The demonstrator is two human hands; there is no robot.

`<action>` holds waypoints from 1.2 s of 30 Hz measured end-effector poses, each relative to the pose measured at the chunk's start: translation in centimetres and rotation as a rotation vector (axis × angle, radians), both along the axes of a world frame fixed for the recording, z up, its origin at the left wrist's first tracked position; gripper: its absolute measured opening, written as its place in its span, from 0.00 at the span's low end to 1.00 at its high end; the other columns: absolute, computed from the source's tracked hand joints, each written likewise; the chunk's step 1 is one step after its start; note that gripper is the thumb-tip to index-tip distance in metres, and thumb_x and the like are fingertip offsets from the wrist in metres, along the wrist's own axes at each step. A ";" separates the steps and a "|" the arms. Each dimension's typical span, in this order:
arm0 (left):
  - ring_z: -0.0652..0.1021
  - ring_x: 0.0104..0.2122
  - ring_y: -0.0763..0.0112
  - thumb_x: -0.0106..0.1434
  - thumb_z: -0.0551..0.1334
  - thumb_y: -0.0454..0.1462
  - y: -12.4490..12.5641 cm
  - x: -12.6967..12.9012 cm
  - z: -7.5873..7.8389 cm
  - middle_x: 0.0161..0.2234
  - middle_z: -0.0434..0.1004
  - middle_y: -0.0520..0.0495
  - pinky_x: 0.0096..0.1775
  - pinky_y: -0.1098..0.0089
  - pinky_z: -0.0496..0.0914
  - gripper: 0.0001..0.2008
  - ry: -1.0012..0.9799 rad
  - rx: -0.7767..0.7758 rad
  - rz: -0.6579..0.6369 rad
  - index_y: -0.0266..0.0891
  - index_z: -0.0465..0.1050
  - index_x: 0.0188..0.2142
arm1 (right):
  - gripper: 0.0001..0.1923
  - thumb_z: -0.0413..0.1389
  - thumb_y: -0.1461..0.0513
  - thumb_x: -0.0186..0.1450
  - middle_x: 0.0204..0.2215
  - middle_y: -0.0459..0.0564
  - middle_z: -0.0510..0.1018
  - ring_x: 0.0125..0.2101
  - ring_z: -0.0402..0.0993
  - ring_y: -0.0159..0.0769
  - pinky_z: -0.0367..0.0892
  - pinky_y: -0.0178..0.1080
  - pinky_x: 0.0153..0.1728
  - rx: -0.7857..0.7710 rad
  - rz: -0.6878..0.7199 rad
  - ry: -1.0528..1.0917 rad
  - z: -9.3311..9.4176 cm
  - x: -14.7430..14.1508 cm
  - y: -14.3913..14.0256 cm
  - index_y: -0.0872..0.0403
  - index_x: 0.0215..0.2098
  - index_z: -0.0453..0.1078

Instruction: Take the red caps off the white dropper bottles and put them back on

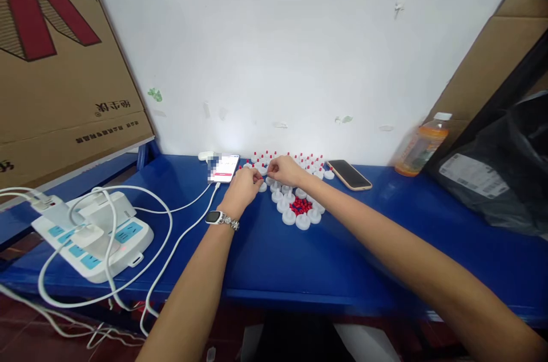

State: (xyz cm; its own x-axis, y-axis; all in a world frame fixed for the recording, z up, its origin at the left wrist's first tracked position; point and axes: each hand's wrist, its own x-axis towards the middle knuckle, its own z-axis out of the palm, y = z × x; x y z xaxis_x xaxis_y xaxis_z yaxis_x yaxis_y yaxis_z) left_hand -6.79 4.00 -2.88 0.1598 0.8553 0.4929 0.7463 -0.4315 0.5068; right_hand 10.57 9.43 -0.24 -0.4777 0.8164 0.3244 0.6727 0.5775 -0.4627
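- The left hand (245, 184), smartwatch (215, 217) on its wrist, and the right hand (283, 169) meet over the white caps (295, 214) on the blue table (265, 259), fingertips pinched together; what they grip is too small to tell.
- A heap of small red pieces (301, 205) lies ringed by caps, just nearer than the hands.
- I judge it best to work 1 cap at a time, steadying it with the left hand.
- Keep wrists low and clear of the finished red-tipped caps (295, 159) by the wall, between the 2 phones (225, 168).
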 end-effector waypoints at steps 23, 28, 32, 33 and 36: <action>0.74 0.37 0.70 0.65 0.63 0.40 -4.1 6.8 2.5 0.46 0.73 0.45 0.38 0.69 0.71 0.16 -0.299 0.052 -0.389 0.41 0.65 0.50 | 0.22 0.47 0.50 0.70 0.20 0.41 0.59 0.23 0.56 0.30 0.52 0.35 0.26 -0.108 0.000 0.612 -0.1 6.0 -9.0 0.52 0.23 0.56; 0.73 0.35 0.71 0.68 0.60 0.40 -4.3 6.5 2.8 0.40 0.72 0.48 0.37 0.70 0.70 0.18 -0.174 0.141 -0.413 0.42 0.63 0.56 | 0.26 0.47 0.42 0.68 0.18 0.40 0.56 0.20 0.52 0.29 0.50 0.35 0.23 -0.200 0.029 0.786 -0.7 6.1 -8.5 0.52 0.24 0.57; 0.73 0.36 0.71 0.70 0.58 0.40 -4.6 6.7 3.1 0.42 0.72 0.46 0.37 0.70 0.69 0.17 -0.121 0.185 -0.450 0.41 0.63 0.56 | 0.29 0.49 0.38 0.64 0.16 0.39 0.53 0.18 0.48 0.28 0.47 0.35 0.21 -0.304 0.052 0.864 -0.9 5.9 -8.6 0.51 0.21 0.54; 0.73 0.35 0.71 0.70 0.58 0.41 -4.7 6.8 3.1 0.40 0.72 0.47 0.37 0.70 0.69 0.16 -0.124 0.177 -0.451 0.41 0.64 0.56 | 0.29 0.50 0.38 0.63 0.16 0.39 0.53 0.18 0.48 0.28 0.48 0.35 0.21 -0.312 0.054 0.880 -0.8 5.7 -8.7 0.51 0.21 0.53; 0.71 0.33 0.71 0.70 0.57 0.44 -4.7 7.2 3.0 0.34 0.70 0.50 0.35 0.71 0.67 0.16 -0.209 0.093 -0.448 0.41 0.64 0.54 | 0.30 0.48 0.38 0.65 0.17 0.40 0.54 0.19 0.49 0.28 0.49 0.36 0.22 -0.251 0.024 0.870 -0.3 5.5 -9.1 0.51 0.20 0.53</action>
State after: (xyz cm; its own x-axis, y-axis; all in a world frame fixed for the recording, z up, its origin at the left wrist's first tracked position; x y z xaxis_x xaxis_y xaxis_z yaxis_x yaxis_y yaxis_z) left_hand 0.43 -0.69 0.09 0.3908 0.6759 0.6249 0.3639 -0.7370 0.5695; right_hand 16.05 0.34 -0.56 -0.1642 0.9049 0.3927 0.0156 0.4004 -0.9162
